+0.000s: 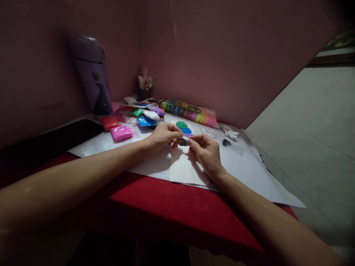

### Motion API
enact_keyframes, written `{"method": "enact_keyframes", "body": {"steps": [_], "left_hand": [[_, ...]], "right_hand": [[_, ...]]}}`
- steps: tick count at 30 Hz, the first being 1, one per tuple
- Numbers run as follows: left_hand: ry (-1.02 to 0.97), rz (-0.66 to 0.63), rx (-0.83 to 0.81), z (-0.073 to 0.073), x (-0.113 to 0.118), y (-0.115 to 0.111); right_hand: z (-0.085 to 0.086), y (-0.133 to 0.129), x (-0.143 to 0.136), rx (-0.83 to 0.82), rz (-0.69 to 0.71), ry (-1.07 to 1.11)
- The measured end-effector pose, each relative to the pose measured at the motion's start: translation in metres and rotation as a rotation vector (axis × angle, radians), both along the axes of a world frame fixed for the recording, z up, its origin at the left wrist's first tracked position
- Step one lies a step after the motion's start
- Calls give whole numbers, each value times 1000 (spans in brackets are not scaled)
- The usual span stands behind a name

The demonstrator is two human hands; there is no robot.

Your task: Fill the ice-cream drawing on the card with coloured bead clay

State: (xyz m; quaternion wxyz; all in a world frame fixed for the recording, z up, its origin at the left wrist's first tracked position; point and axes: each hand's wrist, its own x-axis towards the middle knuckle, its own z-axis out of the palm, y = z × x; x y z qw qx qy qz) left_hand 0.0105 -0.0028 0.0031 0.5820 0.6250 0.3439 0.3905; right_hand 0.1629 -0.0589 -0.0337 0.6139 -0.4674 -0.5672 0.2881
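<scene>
My left hand and right hand pinched a white piece between them, seemingly for control; pink packet at nine o'clock, card at six.

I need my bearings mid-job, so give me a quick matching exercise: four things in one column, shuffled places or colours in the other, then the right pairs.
Things:
1. Tall container
2. Small white piece
3. Long pack of multicoloured pieces
4. Red cloth

Places or colours:
A. Held between the left hand and the right hand
B. Underneath the white paper sheet
C. Purple, with a printed figure
D. Lying beside the wall

Pairs: 1-C; 2-A; 3-D; 4-B
</scene>
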Motion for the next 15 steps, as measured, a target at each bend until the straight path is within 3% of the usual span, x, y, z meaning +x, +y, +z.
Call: {"method": "enact_keyframes", "body": {"steps": [9, 15], "left_hand": [[-44, -148, 12, -11, -4, 9], [53, -279, 52, -15, -6, 10]], "right_hand": [[0, -2, 1, -74, 75, -24], [-2, -3, 0, 15, 96, -121]]}}
